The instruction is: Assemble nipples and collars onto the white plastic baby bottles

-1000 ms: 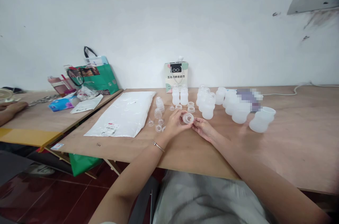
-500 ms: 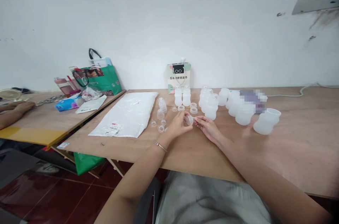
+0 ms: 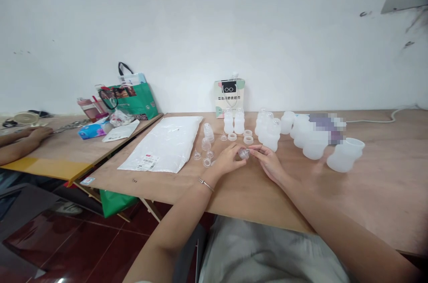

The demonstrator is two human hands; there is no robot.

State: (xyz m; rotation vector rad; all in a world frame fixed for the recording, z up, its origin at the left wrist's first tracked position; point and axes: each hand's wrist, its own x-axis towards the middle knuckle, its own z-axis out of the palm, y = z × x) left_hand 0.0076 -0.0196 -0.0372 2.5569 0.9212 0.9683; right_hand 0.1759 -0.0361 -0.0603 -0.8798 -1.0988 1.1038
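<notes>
My left hand (image 3: 230, 161) is closed round a clear baby bottle nipple (image 3: 244, 154) that seems to sit in a collar ring. The thumb and fingers of my right hand (image 3: 269, 162) pinch its tip from the other side. Just beyond the hands lie loose collar rings (image 3: 248, 139). To their left are more clear nipples (image 3: 197, 155) and dome caps (image 3: 208, 132). Capped frosted baby bottles (image 3: 238, 121) stand upright behind, and another group (image 3: 271, 135) is close to my right hand. Where nipple and ring meet is too small to make out.
Open frosted bottle bodies (image 3: 344, 158) stand to the right, near a blurred purple item. A white plastic mailer (image 3: 163, 145) lies to the left. A paper bag (image 3: 229, 96) leans on the wall. A co-worker's hands (image 3: 36, 136) rest on the neighbouring table.
The view has shifted slightly, moving everything a little to the right. Both hands still hold the nipple piece, which now looks tilted differently between the fingers.
</notes>
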